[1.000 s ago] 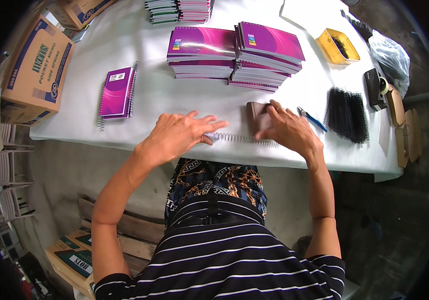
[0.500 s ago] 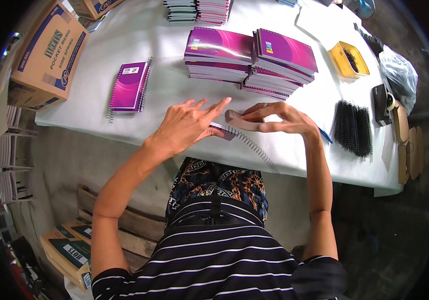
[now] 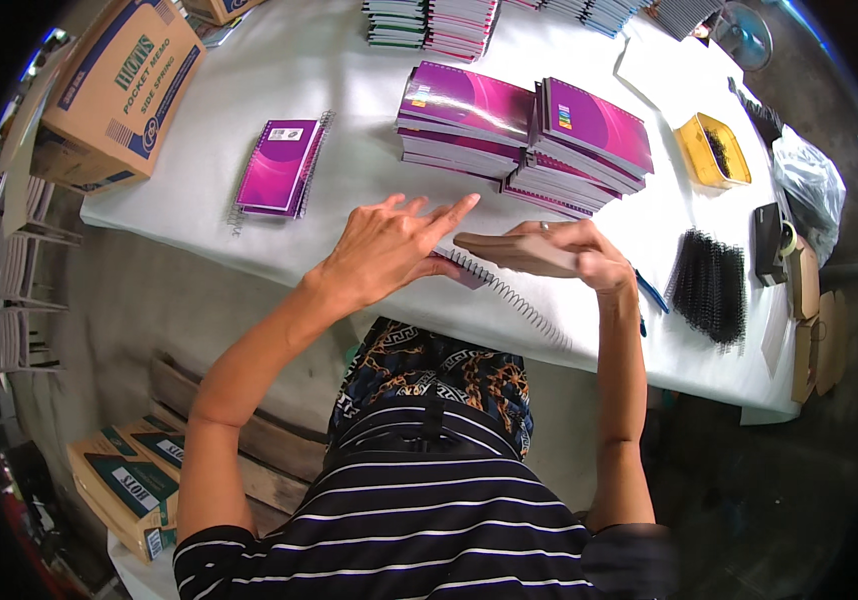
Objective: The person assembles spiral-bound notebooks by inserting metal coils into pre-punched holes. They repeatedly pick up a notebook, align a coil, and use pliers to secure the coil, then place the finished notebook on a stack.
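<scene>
We see the left hand (image 3: 379, 250) pinching a purplish notebook (image 3: 461, 272) by thumb, its fingers outstretched above, near the table's front edge. From the notebook trails a thin, springy wire coil (image 3: 514, 298). The right hand (image 3: 594, 255) grips a flat, matt brown block (image 3: 514, 252), slightly blurred, above the coil. Behind the hands we find glossy purple stacks (image 3: 469, 100) with small multicoloured lettering; at left, a bound purple pair (image 3: 277, 170) bears a white label — too small for us to read. The cardboard carton (image 3: 129, 90) carries green print and blue bands.
</scene>
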The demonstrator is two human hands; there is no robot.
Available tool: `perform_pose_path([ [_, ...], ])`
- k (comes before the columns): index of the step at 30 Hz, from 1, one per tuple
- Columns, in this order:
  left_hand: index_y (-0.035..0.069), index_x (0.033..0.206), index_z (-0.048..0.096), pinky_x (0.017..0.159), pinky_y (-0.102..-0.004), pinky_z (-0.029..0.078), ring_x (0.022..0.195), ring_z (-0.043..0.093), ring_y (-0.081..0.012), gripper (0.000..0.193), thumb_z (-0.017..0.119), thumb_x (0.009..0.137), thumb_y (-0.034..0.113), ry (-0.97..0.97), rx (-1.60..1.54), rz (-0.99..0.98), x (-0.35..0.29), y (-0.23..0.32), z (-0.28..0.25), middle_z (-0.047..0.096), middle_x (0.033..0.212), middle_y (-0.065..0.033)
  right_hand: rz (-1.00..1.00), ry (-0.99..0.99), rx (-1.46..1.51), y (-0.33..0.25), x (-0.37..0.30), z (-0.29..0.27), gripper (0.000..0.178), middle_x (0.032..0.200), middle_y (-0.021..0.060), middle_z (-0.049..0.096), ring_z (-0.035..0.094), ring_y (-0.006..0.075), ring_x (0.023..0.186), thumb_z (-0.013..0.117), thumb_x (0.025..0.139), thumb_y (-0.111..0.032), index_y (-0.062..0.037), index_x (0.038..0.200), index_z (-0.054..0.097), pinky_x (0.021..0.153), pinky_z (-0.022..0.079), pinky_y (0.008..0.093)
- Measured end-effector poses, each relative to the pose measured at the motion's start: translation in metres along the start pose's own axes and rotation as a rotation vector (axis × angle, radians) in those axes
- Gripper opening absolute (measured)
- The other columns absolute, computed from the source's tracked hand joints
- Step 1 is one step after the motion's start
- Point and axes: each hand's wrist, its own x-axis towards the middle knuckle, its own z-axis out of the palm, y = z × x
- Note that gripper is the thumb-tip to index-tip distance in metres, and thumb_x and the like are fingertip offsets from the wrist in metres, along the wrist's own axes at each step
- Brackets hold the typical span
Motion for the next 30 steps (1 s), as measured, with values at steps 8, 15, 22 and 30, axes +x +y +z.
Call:
perform_pose_path([
  [8, 0.03, 0.15, 0.034, 0.078, -0.0391, 0.059, 0.109, 0.065, -0.0288, 0.094, 0.074, 0.068, 0.053, -0.021, -0.087, -0.106, -0.005, -0.007, -0.009, 0.062, 0.129, -0.005, -0.008, -0.017, -0.006, -0.005, 0.011, 0.001, 0.068, 0.116, 0.0197, 0.066, 0.062, 0.0306, 0.106, 0.067, 0.079, -0.054, 0.0037, 0.115, 0.068, 0.094, 0.047, 0.0436],
  [15, 0.026, 0.152, 0.03, 0.079, -0.0327, 0.057, 0.113, 0.064, -0.0226, 0.105, 0.085, 0.064, 0.033, 0.244, -0.634, -0.185, -0.007, -0.016, 0.01, 0.055, 0.14, -0.0062, -0.057, 0.013, 0.149, 0.007, 0.015, -0.001, 0.062, 0.111, 0.0186, 0.068, 0.063, 0.0312, 0.105, 0.071, 0.08, -0.052, 0.002, 0.11, 0.071, 0.095, 0.047, 0.0421],
  [22, 0.017, 0.154, 0.026, 0.082, -0.0237, 0.051, 0.077, 0.051, -0.0035, 0.109, 0.087, 0.065, 0.017, 0.288, -1.074, -0.372, -0.018, -0.012, 0.036, 0.064, 0.129, -0.0097, 0.047, 0.078, 0.069, -0.008, 0.012, 0.004, 0.069, 0.109, 0.0163, 0.068, 0.061, 0.0281, 0.103, 0.069, 0.08, -0.055, 0.0034, 0.116, 0.068, 0.097, 0.044, 0.0388],
  [30, 0.017, 0.156, 0.023, 0.083, -0.0239, 0.048, 0.084, 0.051, -0.003, 0.101, 0.081, 0.073, 0.014, 0.31, -1.214, -0.296, -0.02, -0.014, 0.049, 0.059, 0.135, -0.0126, 0.04, 0.102, -0.025, -0.001, 0.031, 0.014, 0.065, 0.105, 0.0168, 0.068, 0.061, 0.0258, 0.097, 0.067, 0.082, -0.053, 0.0067, 0.109, 0.07, 0.087, 0.046, 0.0388],
])
